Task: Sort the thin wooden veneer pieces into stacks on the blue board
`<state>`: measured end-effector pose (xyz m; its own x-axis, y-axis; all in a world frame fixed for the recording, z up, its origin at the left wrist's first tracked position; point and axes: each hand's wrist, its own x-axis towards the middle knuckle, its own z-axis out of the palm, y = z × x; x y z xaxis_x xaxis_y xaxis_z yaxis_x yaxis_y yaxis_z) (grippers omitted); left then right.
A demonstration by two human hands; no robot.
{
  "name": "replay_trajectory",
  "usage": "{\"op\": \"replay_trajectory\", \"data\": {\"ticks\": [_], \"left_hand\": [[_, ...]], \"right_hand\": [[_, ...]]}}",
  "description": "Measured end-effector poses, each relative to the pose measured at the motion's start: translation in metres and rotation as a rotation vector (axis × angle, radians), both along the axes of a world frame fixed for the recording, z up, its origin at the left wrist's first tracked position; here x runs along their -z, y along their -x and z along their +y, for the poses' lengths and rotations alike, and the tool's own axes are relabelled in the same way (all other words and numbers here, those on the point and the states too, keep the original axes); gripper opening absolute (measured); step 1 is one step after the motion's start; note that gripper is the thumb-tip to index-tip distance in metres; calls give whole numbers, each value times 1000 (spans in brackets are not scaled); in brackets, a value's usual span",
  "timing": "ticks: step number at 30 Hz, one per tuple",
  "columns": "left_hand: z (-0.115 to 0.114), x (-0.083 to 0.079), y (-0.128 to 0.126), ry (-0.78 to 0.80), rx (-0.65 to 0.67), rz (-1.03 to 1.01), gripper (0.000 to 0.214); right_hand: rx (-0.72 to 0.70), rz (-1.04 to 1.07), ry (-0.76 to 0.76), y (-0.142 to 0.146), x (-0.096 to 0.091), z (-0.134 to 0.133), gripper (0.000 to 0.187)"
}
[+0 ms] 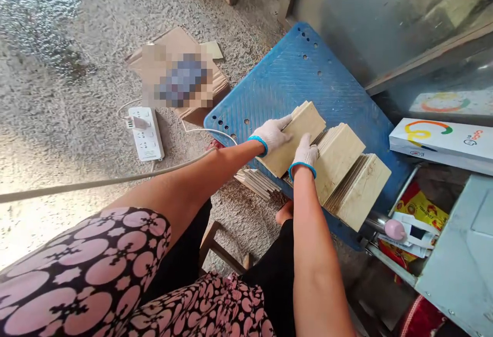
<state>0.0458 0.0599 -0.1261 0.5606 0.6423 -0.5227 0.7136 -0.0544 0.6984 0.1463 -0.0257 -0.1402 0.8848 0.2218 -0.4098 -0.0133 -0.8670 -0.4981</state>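
Note:
Three stacks of thin, pale plywood boards stand side by side on a blue plastic stool-like table (269,82). My left hand (272,135), in a white knit glove with a blue cuff, grips the far-left edge of the left stack (290,147), its forefinger stretched along the boards. On the same stack's near side is my right hand (306,153), gloved alike, thumb up and the other fingers partly hidden between this stack and the middle stack (341,154). The right stack (364,193) leans slightly and is untouched.
A white power strip (146,134) with a plugged-in cable lies on the rough floor beside a cardboard box (179,36). More thin wood strips (260,183) lie below the table. At right are a white printed box (442,142) and a grey metal cabinet (458,255).

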Motion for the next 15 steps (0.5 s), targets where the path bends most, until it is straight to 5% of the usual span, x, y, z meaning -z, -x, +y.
{"op": "replay_trajectory", "data": {"ticks": [8,15], "left_hand": [[-1,-10,-10,-256,263,247,51],[20,0,0,-123,-120,220,47]], "right_hand": [[86,63,-21,-14,7,10,69],[101,64,-49,-18,5,10,74]]}}
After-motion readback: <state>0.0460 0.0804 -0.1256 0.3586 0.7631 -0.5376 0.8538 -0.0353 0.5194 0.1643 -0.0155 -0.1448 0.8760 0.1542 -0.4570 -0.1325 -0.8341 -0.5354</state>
